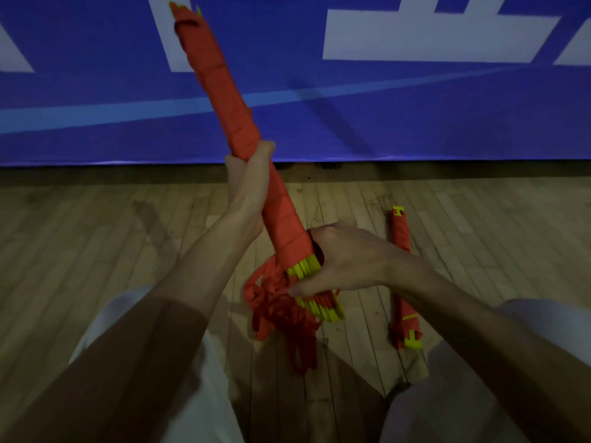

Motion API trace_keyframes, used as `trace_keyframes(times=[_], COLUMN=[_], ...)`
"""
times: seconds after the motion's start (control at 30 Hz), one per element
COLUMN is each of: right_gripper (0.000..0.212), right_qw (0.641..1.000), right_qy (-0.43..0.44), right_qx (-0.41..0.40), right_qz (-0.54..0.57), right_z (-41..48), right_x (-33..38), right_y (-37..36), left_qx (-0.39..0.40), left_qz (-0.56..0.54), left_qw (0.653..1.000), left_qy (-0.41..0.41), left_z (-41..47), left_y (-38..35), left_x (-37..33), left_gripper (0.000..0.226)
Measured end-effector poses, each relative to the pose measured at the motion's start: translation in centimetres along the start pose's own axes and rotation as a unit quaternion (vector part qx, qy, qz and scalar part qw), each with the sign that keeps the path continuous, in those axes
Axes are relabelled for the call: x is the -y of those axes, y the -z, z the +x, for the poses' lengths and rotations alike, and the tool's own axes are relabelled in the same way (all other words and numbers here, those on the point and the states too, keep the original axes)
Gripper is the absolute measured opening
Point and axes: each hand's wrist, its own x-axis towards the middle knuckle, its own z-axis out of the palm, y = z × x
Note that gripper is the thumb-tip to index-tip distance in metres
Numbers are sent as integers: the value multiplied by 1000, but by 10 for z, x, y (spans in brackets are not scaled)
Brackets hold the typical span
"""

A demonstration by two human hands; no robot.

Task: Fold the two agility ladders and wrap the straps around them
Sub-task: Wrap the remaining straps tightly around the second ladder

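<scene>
The first ladder [224, 94] is being held clear of the floor [96, 235], tilted up and away from the person, probably so that the strap can be passed round it freely. It is being gripped at mid-length by the left hand [249, 183], fingers curled tightly about the wrapped part, which is likely keeping the finished turns from slackening. The lower end, where the yellow rungs [303, 270] are showing, is being clasped by the right hand [345, 260]. Its fingers are curled behind the bundle and its thumb is being pressed in below; whether strap is also being pinched cannot be told.

Loose strap [278, 318] is hanging in loops beneath that end, so the wrapping is judged to be nearly but not fully done. The second ladder [401, 251] is lying on the floor just beyond the right forearm, already bound, apparently set aside as finished. A blue banner [415, 107] is standing behind. No bag or box is being shown.
</scene>
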Motion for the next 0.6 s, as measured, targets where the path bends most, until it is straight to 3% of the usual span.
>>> trace_keyframes(times=[0.2, 0.33, 0.43, 0.53, 0.6], right_gripper=[19, 34, 44, 44, 44], right_qw=[988, 940, 920, 920, 924], right_qy=[2, 57, 92, 114, 118], right_qx=[25, 57, 84, 104, 125], right_qz=[150, 331, 373, 360, 341], right_z=[-4, -9, -5, 2, 2], right_x=[-28, -38, -32, -27, -27], right_y=[14, 25, 20, 16, 18], left_qx=[64, 120, 236, 386, 442], left_qz=[53, -149, -261, -352, -357], left_qw=[996, 981, 935, 849, 820], left_qy=[-40, -36, 43, 73, 68], left_z=[-2, -4, -12, -13, -11], left_y=[4, 9, 7, 5, 6], left_x=[-8, -23, -27, -22, -22], left_gripper=[70, 72, 30, 44, 53])
